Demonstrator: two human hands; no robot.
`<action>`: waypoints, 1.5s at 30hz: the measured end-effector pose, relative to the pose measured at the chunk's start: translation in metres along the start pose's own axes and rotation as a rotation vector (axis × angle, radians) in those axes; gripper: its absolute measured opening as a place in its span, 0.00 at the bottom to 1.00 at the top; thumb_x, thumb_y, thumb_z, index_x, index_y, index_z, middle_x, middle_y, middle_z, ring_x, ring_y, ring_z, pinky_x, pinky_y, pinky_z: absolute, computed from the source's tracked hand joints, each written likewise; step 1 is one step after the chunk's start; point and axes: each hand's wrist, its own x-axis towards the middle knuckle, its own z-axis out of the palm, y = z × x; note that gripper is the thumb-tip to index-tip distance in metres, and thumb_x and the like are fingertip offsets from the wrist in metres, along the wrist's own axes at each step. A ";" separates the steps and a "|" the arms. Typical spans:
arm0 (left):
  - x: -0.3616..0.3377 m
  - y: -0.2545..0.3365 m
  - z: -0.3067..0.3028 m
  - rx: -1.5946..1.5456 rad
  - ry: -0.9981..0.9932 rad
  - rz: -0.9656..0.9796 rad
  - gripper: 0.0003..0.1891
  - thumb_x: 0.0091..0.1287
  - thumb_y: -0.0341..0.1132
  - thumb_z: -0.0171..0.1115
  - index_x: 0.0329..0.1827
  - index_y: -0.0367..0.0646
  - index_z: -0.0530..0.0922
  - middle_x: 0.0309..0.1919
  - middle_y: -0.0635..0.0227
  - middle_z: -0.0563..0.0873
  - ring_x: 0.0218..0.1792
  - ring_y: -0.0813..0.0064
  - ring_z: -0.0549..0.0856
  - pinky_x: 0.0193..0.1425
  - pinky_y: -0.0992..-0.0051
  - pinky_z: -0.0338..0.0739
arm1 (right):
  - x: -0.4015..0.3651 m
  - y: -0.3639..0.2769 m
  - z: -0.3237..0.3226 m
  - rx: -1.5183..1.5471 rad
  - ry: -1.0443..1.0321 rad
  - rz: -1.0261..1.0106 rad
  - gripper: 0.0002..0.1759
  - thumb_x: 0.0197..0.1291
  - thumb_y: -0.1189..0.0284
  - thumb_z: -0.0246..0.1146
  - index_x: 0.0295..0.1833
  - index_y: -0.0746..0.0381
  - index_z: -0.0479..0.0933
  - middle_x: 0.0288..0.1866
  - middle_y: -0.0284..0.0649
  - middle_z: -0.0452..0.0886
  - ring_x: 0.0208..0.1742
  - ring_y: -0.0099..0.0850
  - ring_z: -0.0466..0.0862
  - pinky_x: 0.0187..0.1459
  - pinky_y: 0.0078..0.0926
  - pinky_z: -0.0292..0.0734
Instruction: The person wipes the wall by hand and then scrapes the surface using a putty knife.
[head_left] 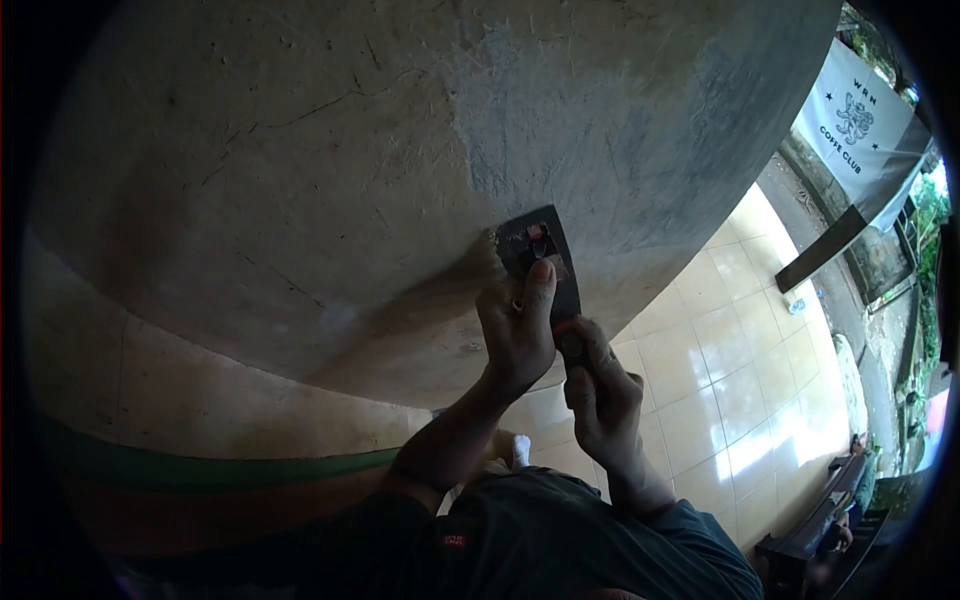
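A flat, dark scraper (566, 290) rests with its wide blade edge against a large curved wall (330, 150). My left hand (515, 335) grips the blade, its thumb pressed on the face beside a worn label. Lower down, my right hand (605, 400) is wrapped round the scraper's handle end, largely hiding it. Pale crumbs cling to the blade's left edge. Above the blade, the wall has a grey, rough patch (570, 130) bordered by smoother beige coating with cracks and scratches.
Glossy beige tiles (710, 350) cover the floor at right. A white banner (855, 130) reading "COFFE CLUB" hangs beyond. A dark bench (805, 540) with a partly visible person stands at lower right. Along the lower left runs a green band (250, 472).
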 end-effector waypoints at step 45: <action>0.001 0.026 -0.011 -0.029 -0.135 -0.074 0.17 0.75 0.40 0.51 0.38 0.32 0.79 0.25 0.67 0.82 0.27 0.87 0.76 0.28 0.80 0.68 | -0.012 -0.010 0.011 -0.007 0.031 -0.042 0.25 0.63 0.83 0.49 0.68 0.70 0.63 0.49 0.53 0.82 0.34 0.23 0.83 0.36 0.20 0.76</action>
